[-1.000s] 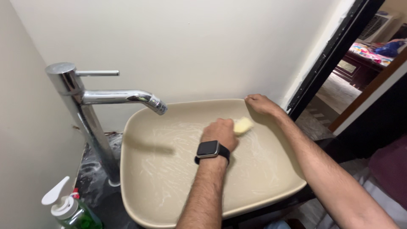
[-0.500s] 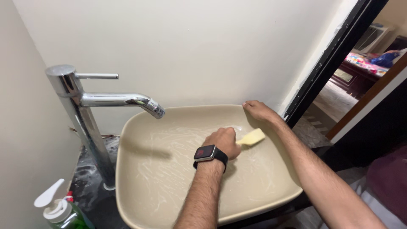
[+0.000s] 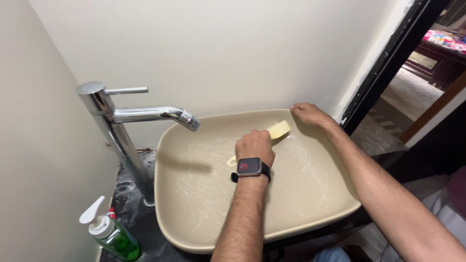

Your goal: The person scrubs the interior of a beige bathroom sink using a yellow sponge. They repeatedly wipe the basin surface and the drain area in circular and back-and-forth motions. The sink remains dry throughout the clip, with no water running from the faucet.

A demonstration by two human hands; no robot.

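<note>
Left hand closed in a tight grip on yellow sponge, pressed inside beige basin. Right hand resting open on the far rim, holding nothing. Chrome tap overhanging at left.

basin: 1 | tap: 1 | sponge: 1 | green bottle: 1, perhaps more off-frame

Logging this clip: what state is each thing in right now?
Left hand: grip closed on yellow sponge, inside the basin.
Right hand: resting on beige basin's rim.
Basin: streaked with suds.
Tap: no water running.
Green soap bottle: upright.
</note>
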